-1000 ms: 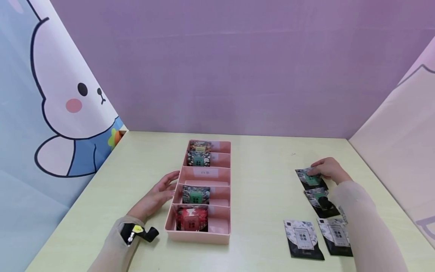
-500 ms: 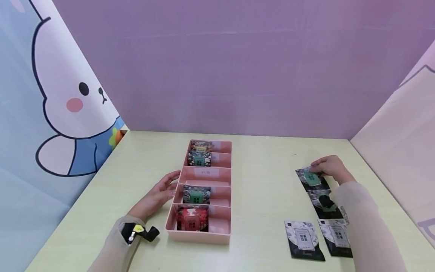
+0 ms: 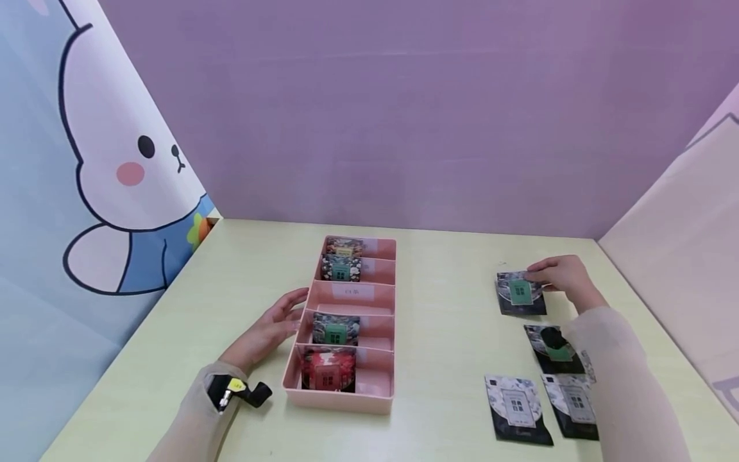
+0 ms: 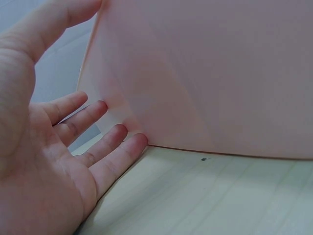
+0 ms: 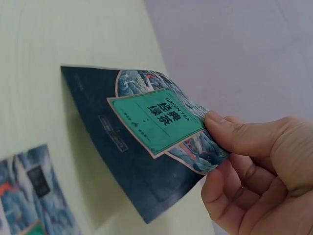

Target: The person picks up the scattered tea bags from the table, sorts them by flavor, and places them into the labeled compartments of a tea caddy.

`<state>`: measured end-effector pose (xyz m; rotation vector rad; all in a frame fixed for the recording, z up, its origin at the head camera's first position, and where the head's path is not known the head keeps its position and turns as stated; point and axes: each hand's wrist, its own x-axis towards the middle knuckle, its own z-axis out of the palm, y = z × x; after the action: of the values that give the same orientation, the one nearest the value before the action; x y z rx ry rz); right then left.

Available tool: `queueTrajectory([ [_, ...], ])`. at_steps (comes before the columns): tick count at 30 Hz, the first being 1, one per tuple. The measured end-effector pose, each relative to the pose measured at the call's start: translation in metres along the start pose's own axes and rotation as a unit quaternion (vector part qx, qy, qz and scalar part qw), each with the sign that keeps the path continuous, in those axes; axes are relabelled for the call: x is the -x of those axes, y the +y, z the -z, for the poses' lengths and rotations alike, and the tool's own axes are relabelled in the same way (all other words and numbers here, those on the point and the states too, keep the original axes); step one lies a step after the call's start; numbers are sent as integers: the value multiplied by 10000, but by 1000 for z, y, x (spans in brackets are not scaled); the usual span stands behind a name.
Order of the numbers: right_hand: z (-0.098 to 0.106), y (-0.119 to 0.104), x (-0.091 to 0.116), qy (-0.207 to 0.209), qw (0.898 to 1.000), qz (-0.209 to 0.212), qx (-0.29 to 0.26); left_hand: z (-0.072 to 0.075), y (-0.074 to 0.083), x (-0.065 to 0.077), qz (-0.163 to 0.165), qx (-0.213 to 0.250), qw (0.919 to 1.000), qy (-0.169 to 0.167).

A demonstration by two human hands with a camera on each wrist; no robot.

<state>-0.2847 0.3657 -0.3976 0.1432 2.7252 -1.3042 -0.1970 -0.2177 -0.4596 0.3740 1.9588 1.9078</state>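
Observation:
My right hand (image 3: 568,281) pinches a green tea sachet (image 5: 146,117) between thumb and fingers, tilted above the table at the right. The sachet is dark with a green label. Below it on the table lies another green-labelled sachet (image 3: 551,354), partly hidden by the wrist camera. My left hand (image 3: 271,330) touches the left side of a pink divided box (image 3: 340,402), fingers spread and fairly straight against its wall. Inside the box, several compartments hold sachets: a red one (image 3: 328,372) nearest, a green-labelled one (image 3: 336,330) behind it. The middle compartment shows only a white label (image 3: 353,292).
Two white-and-black sachets lie at the front right, one sachet (image 3: 518,407) to the left and the other sachet (image 3: 571,404) partly behind my right forearm. A purple backdrop (image 3: 369,115) rises behind the pale table (image 3: 444,321).
My right hand has lifted the green tea sachet off the table, away from the one below it, and turned it more upright. The left hand stays at the box.

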Motion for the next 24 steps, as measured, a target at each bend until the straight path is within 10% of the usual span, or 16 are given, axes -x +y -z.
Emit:
queueTrajectory([
  [24,-18,-36,35,786,9746,716,-1973,-1,2,1,108,-15,9999,70],
])
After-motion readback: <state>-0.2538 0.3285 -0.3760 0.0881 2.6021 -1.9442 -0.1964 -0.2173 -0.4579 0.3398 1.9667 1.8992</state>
